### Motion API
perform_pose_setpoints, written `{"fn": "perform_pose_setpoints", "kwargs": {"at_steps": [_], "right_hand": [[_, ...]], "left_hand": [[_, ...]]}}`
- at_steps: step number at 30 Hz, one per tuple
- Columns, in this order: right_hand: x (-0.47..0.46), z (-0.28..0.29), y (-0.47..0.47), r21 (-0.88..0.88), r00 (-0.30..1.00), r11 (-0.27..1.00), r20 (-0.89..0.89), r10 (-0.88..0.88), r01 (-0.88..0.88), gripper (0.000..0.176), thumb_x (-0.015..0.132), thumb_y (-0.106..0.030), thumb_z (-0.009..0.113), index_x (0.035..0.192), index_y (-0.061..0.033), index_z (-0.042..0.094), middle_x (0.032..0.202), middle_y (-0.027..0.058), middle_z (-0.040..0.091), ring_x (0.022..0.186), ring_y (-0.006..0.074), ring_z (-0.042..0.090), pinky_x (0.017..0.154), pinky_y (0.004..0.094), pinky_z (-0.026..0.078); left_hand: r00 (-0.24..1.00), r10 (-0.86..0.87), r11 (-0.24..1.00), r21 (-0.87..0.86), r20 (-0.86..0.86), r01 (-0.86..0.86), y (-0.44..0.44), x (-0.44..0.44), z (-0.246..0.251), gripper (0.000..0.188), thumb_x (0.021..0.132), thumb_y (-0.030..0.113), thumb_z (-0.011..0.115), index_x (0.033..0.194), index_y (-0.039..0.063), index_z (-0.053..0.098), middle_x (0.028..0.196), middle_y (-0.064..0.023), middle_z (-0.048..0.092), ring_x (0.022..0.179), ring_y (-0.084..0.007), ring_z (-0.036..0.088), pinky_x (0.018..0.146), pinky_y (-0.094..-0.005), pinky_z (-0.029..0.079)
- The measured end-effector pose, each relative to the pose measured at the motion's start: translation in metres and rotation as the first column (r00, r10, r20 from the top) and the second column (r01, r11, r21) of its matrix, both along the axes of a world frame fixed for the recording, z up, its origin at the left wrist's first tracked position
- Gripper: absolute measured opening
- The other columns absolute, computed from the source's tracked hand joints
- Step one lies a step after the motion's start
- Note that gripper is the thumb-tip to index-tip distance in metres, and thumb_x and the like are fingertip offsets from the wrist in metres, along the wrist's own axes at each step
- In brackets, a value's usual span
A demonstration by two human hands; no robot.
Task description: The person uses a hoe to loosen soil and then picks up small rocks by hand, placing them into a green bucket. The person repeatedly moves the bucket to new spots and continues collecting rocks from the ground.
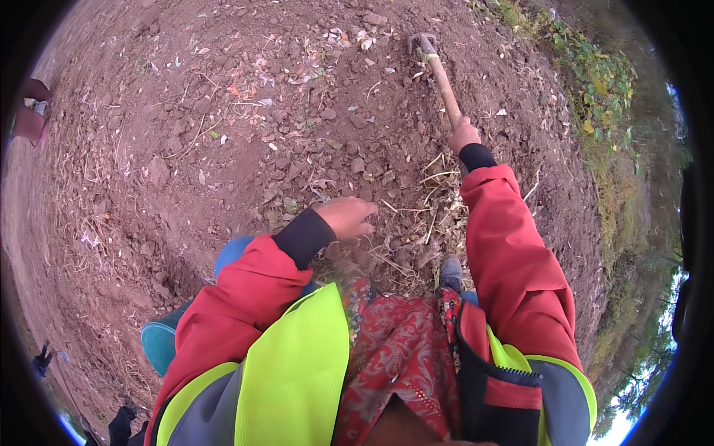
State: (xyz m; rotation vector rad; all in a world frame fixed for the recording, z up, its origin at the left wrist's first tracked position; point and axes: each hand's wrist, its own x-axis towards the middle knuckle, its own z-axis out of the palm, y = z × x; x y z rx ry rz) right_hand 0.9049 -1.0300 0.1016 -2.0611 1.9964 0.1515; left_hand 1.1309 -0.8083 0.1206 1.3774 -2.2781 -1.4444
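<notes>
My right hand point(465, 136) is closed around the wooden handle point(445, 89) of a hoe. The hoe's metal head point(420, 42) rests on the loose brown soil, with a pale strip tied round the handle just below it. Closer to my body, my left hand point(347, 217) hangs low over the clods, thumb and fingers apart with nothing seen between them. Dry stalks point(438, 184) and withered leaves lie on the ground between my two hands. My dark shoe point(450, 272) shows below these stalks.
A teal bucket point(159, 338) stands beside me at the left, partly behind my sleeve. Green and yellow leafy plants point(605, 83) border the soil at the right. Dark objects point(120, 426) at the lower left and a brown shape point(32, 114) at the left rim are unclear.
</notes>
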Motion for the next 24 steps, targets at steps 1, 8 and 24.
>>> {"fn": "perform_pose_setpoints", "kwargs": {"at_steps": [1,8,24], "right_hand": [[-0.007,-0.01,0.022,0.09,0.994,0.995,-0.11,-0.021,0.031,0.043,0.073,-0.019,0.063,0.1,0.0045,0.039,0.092,0.0295,0.058,0.091,0.0392,0.058,0.078,0.0439,0.048],[-0.119,0.124,0.11,0.583,0.835,0.812,0.467,-0.29,-0.044,0.035,0.074,-0.004,0.054,0.106,0.0,0.04,0.063,0.0024,0.046,0.039,0.0097,0.045,0.035,0.0228,0.038],[-0.184,0.089,0.1,0.649,0.907,0.76,0.299,-0.297,0.035,0.037,0.074,-0.003,0.05,0.108,0.0023,0.035,0.061,0.0048,0.045,0.037,0.0131,0.045,0.031,0.0266,0.039]], "left_hand": [[1.0,0.003,1.0,0.009,0.001,-0.003,0.0,0.003,0.001,0.036,0.078,0.023,0.058,0.107,0.004,0.052,0.094,-0.0194,0.059,0.091,-0.0354,0.056,0.077,-0.0431,0.044],[0.998,0.054,0.998,0.045,-0.024,-0.053,-0.006,0.015,-0.01,0.037,0.078,0.025,0.059,0.107,0.003,0.052,0.095,-0.02,0.059,0.092,-0.0354,0.056,0.079,-0.0421,0.043],[0.864,0.458,0.874,-0.279,0.206,-0.397,-0.04,-0.001,-0.117,0.01,0.075,0.013,0.057,0.082,0.006,0.056,0.079,-0.0134,0.059,0.079,-0.0334,0.057,0.07,-0.0429,0.045]]}}
